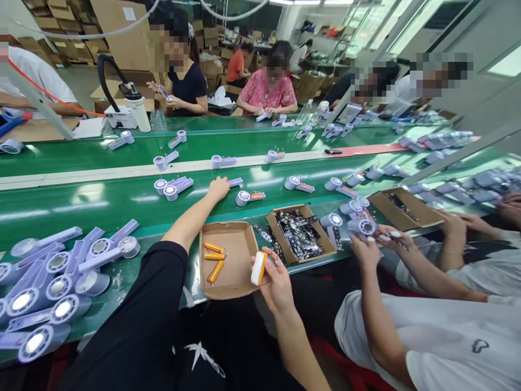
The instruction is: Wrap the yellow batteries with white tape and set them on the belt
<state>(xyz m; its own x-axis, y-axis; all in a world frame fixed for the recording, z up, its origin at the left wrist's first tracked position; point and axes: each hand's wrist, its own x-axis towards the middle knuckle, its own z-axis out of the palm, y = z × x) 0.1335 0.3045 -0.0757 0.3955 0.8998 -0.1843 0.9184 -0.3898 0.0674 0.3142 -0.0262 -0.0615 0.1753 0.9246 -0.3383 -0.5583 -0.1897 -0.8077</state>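
Right hand [279, 282] pinches white-and-orange piece [259, 268] near; left hand [218, 188] farther out at purple fan [235, 182], can't tell finger grip.

Carton label [129, 13]: too small for me to read
Clothing mark [480, 346]: dark outline, no legible letters
Elsewhere: I read nothing

A plain black elbow-length sleeve [157, 282], and black clothing [232, 336] with a white leaf-like print [198, 354]
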